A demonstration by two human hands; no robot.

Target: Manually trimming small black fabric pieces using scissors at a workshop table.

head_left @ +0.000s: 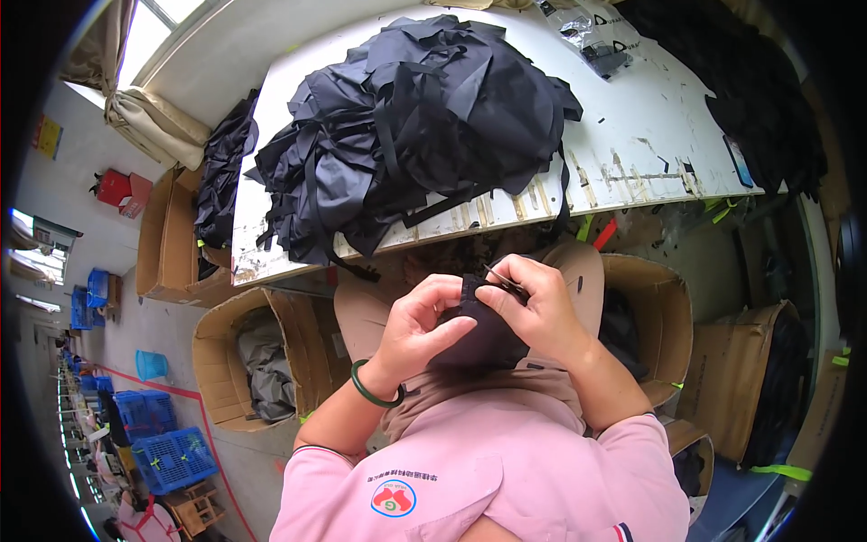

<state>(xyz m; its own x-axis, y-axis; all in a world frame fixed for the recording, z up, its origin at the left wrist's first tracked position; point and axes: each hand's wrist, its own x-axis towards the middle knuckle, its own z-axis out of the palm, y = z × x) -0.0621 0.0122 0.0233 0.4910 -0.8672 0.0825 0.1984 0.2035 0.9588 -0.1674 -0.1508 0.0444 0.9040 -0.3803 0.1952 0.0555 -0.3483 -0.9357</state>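
Observation:
Over my lap, a black fabric piece (pixel 483 339) hangs between my two hands. My left hand (pixel 420 325) is closed on its left upper edge, the fingers curled behind the cloth and the thumb stretched along the front. Thumb and fingers of my right hand (pixel 539 303) pinch the upper right edge. A thin dark thing (pixel 498 274) shows by the right fingers; I cannot tell whether it is a strap, a thread or a small tool. The lower part of the fabric rests against my lap.
A large heap of black fabric pieces with straps (pixel 424 117) lies on the white table (pixel 623 154) ahead. A clear plastic bag (pixel 591 36) and a phone-like slab (pixel 737 163) are on it too. Cardboard boxes (pixel 217 361) holding fabric stand beside me. Blue crates (pixel 176 461) sit farther left.

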